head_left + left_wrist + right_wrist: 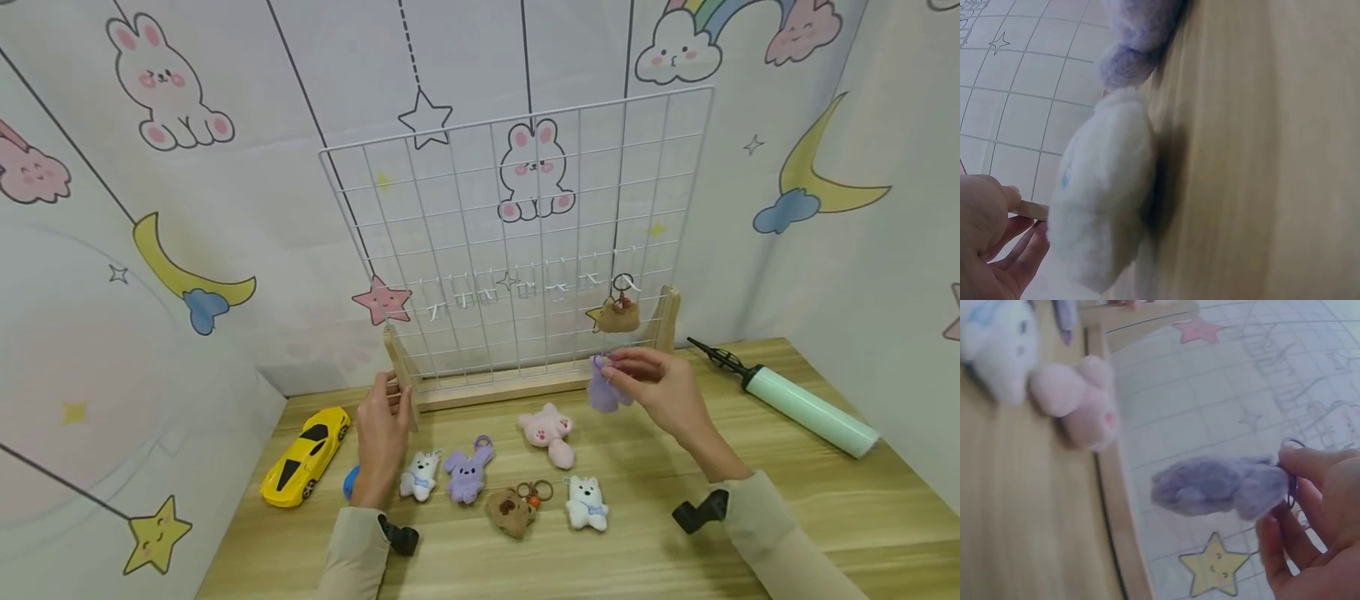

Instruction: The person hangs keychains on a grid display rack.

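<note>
A pale backdrop (225, 208) printed with rabbits, stars, moons and clouds rises behind a wood-grained table (645, 558). On the table stands a white wire rack (579, 208) in a wooden base (502, 387), with a row of small hooks (525, 289) across its lower half. A brown plush keychain (618, 318) hangs at the right end of that row.

The right hand (667, 392) pinches the ring of a purple plush keychain (603, 396) between thumb and fingers; the plush is raised off the table, in front of the rack's lower right part, below the hanging brown one. The left hand (382, 425) grips the left wooden support (402, 367) of the rack, thumb on one side and fingers on the other.

Between the forearms lie a white plush dog (420, 477), a purple rabbit (467, 477), a brown plush bear (512, 512), a pink plush (546, 427) and a second white dog (587, 503). A yellow toy car (307, 458) sits at the left, near a blue object (350, 482) partly hidden by the left wrist. A mint-green hand pump (813, 408) lies at the right.
</note>
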Demonstrator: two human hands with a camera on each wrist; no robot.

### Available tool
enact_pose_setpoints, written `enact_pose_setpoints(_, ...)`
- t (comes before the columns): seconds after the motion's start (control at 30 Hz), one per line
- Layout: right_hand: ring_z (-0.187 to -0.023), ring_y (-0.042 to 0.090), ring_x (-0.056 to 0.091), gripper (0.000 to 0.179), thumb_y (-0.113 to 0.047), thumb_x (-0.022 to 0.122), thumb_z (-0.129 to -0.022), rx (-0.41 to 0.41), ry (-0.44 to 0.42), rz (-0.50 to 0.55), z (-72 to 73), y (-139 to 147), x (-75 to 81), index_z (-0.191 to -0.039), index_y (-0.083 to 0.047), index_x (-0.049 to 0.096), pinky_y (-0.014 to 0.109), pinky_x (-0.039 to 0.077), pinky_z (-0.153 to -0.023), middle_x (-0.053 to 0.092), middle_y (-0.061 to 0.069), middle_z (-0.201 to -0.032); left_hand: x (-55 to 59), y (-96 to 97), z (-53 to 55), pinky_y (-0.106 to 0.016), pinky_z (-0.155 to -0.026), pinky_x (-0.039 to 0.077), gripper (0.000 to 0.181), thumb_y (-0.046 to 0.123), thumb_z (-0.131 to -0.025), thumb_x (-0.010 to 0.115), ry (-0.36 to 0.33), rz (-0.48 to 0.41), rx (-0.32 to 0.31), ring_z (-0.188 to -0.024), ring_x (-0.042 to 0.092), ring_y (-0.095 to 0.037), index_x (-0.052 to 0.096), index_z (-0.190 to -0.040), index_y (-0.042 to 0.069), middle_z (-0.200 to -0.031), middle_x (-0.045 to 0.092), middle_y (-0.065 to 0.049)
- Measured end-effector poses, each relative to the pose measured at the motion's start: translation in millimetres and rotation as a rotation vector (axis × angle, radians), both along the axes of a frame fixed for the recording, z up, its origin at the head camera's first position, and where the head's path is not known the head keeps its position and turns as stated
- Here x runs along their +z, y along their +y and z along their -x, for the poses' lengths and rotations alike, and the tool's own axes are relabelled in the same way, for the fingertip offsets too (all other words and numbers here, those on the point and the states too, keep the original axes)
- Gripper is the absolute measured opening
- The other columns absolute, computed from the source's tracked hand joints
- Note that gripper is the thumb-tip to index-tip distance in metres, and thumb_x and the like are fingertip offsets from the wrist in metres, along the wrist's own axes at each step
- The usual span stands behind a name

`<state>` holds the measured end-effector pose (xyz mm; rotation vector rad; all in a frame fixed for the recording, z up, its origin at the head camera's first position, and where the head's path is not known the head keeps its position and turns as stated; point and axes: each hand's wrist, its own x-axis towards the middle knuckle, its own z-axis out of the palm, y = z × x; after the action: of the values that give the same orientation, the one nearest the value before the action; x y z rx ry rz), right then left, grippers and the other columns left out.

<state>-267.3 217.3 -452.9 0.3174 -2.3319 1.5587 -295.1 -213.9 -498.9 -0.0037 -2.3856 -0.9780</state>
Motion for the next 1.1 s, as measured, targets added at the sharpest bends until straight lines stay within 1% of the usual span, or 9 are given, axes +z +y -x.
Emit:
enact_pose_setpoints(0.07, -0.097, -0.001, 0.077, 0.032, -0.028, 0.084, -0.098, -0.016, 0.038, 0.048, -0.2, -3, 8.8, -0.124, -0.010, 0.079, 0.015, 0.064, -0.080, 0.083, 0.012, -0.115, -0.9, -0.6, -0.4, -0.050, -0.084, 0.070, 0.034, 0.019, -0.107, 0.071, 0.007, -0.002, -0.003, -0.102, 0.081, -0.037, 0.064, -0.137, 0.005, -0.120, 0.078, -0.022)
enact_pose_setpoints(0.13, -0.096, -0.002, 0.077, 0.033, -0.027, 0.084, -0.098, -0.034, 0.069, 0.084, -0.5, -7, 17.3, -0.125, -0.009, 0.079, 0.015, 0.064, -0.077, 0.084, 0.007, -0.113, -2.0, -0.8, -0.8, -0.050, -0.084, 0.070, 0.034, 0.019, -0.107, 0.071, 0.008, 0.002, 0.000, -0.102, 0.082, -0.036, 0.064, -0.137, 0.005, -0.119, 0.079, -0.021)
enact_pose_setpoints(0.23, -0.095, -0.002, 0.078, 0.032, -0.028, 0.084, -0.098, -0.055, 0.102, 0.122, 0.3, -13, 27.9, -0.124, -0.010, 0.081, 0.015, 0.064, -0.074, 0.084, -0.001, -0.111, -3.4, -0.6, -0.7, -0.049, -0.084, 0.070, 0.034, 0.020, -0.107, 0.071, -0.001, 0.009, 0.004, -0.102, 0.082, -0.036, 0.063, -0.137, 0.006, -0.119, 0.079, -0.021)
enact_pose_setpoints(0.33, -0.092, -0.001, 0.078, 0.030, -0.030, 0.082, -0.099, -0.075, 0.120, 0.140, 3.2, -19, 35.1, -0.122, -0.011, 0.082, 0.015, 0.062, -0.071, 0.084, -0.005, -0.107, -3.7, -0.3, -0.7, -0.050, -0.084, 0.070, 0.034, 0.020, -0.107, 0.071, -0.001, 0.007, 0.005, -0.102, 0.082, -0.036, 0.063, -0.137, 0.007, -0.119, 0.079, -0.021)
enact_pose_setpoints(0.5, -0.086, 0.002, 0.078, 0.032, -0.035, 0.080, -0.101, -0.109, 0.124, 0.179, 10.2, -29, 42.5, -0.119, -0.009, 0.083, 0.016, 0.062, -0.072, 0.085, -0.002, -0.102, -3.0, -1.1, -0.4, -0.049, -0.083, 0.070, 0.033, 0.019, -0.107, 0.072, 0.023, 0.004, -0.006, -0.101, 0.082, -0.036, 0.064, -0.136, 0.006, -0.118, 0.079, -0.021)
enact_pose_setpoints(0.6, -0.085, 0.006, 0.079, 0.033, -0.035, 0.079, -0.102, -0.113, 0.137, 0.255, 15.4, -35, 46.6, -0.118, -0.007, 0.083, 0.019, 0.065, -0.073, 0.085, 0.000, -0.100, -2.9, -2.5, 0.0, -0.049, -0.084, 0.070, 0.032, 0.018, -0.107, 0.071, 0.040, 0.007, -0.017, -0.101, 0.082, -0.036, 0.065, -0.136, 0.005, -0.118, 0.079, -0.021)
enact_pose_setpoints(0.8, -0.080, 0.009, 0.079, 0.033, -0.031, 0.080, -0.101, -0.130, 0.166, 0.423, 23.6, -48, 53.3, -0.115, -0.001, 0.082, 0.022, 0.066, -0.066, 0.083, -0.005, -0.091, -2.5, -3.3, -0.2, -0.048, -0.084, 0.070, 0.031, 0.018, -0.107, 0.070, 0.046, -0.003, -0.028, -0.102, 0.082, -0.036, 0.065, -0.135, 0.005, -0.118, 0.079, -0.021)
enact_pose_setpoints(1.0, -0.074, 0.008, 0.079, 0.036, -0.030, 0.082, -0.099, -0.163, 0.170, 0.541, 28.6, -54, 60.5, -0.115, 0.002, 0.080, 0.023, 0.067, -0.066, 0.083, -0.005, -0.088, -3.1, -3.6, 0.9, -0.047, -0.084, 0.070, 0.031, 0.020, -0.108, 0.069, 0.027, -0.015, -0.032, -0.103, 0.082, -0.035, 0.065, -0.135, 0.006, -0.119, 0.079, -0.021)
enact_pose_setpoints(1.1, -0.071, 0.008, 0.079, 0.037, -0.030, 0.082, -0.098, -0.168, 0.167, 0.591, 31.4, -56, 63.9, -0.116, 0.003, 0.080, 0.023, 0.066, -0.066, 0.083, -0.004, -0.088, -3.0, -4.0, 1.2, -0.048, -0.083, 0.070, 0.031, 0.021, -0.108, 0.069, 0.031, -0.012, -0.029, -0.102, 0.082, -0.036, 0.065, -0.135, 0.006, -0.118, 0.079, -0.021)
